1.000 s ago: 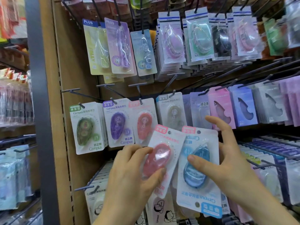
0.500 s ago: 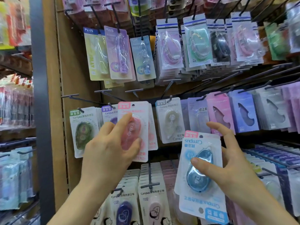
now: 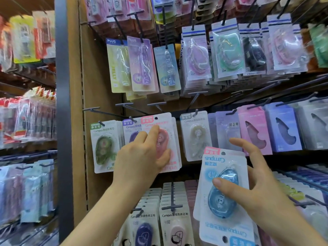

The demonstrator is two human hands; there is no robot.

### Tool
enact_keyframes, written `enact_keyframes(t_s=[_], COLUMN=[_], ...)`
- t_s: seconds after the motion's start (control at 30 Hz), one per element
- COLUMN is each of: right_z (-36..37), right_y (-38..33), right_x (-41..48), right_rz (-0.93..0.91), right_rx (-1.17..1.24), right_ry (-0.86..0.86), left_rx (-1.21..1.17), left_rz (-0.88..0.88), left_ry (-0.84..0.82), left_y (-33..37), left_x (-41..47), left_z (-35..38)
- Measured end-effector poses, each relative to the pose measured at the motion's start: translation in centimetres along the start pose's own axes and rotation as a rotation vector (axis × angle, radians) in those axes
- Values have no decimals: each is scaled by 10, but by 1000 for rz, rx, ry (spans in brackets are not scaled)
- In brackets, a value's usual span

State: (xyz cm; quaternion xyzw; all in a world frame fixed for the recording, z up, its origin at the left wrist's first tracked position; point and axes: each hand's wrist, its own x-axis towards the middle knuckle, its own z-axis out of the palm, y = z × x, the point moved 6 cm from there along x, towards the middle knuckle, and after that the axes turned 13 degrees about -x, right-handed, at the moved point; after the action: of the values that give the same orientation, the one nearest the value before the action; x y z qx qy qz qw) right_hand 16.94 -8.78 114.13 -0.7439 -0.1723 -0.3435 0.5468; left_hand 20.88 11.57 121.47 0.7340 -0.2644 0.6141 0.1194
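Your left hand (image 3: 142, 157) reaches up and forward, back of the hand toward you, wrist straight. Its index finger and thumb curve round the domed clear blister of the pink pack (image 3: 173, 132), holding it. The glossy white card stands upright, flat against the hanging row, a purple pack (image 3: 130, 127) just left of your fingers and a beige pack (image 3: 196, 137) to their right. You cannot tell whether it sits on its hook.

Your right hand (image 3: 257, 189) is lower and nearer, palm turned left. It pinches the blue pack (image 3: 221, 205) with the thumb on the blister and the fingers spread behind the card. Its long axis runs near upright, print upside down. The teardrop dispenser's narrow tip points up, just past your thumb.
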Motion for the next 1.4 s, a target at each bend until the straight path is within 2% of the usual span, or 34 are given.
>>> enact_keyframes(t_s=[0.23,0.57,0.83,0.97,1.17,1.23,1.4], right_z=[9,14,16,25,56,64,71], right_y=[-4,0,-5,-9,-12,-10,-1], right_x=[4,5,3,3,8,9,13], right_rz=[28,94,78,36,-95,-91,-78], right_rx=[72,107,106,83,-234,-251,-338], right_ry=[10,-1,-19,-145,-405,-470,-520], left_rx=[-6,-150,-233,-318,-291,-264,-249], left_rz=[80,-4,-66,-107,-113,-95,-59], left_ry=[-27,-79,-142,-159,-173,-178,-193], left_y=[2,3,-14,-19,-19,-19,-19], left_x=[6,14,18,20,19,18,16], left_z=[2,-5,-16,-14,-10,-10,-10])
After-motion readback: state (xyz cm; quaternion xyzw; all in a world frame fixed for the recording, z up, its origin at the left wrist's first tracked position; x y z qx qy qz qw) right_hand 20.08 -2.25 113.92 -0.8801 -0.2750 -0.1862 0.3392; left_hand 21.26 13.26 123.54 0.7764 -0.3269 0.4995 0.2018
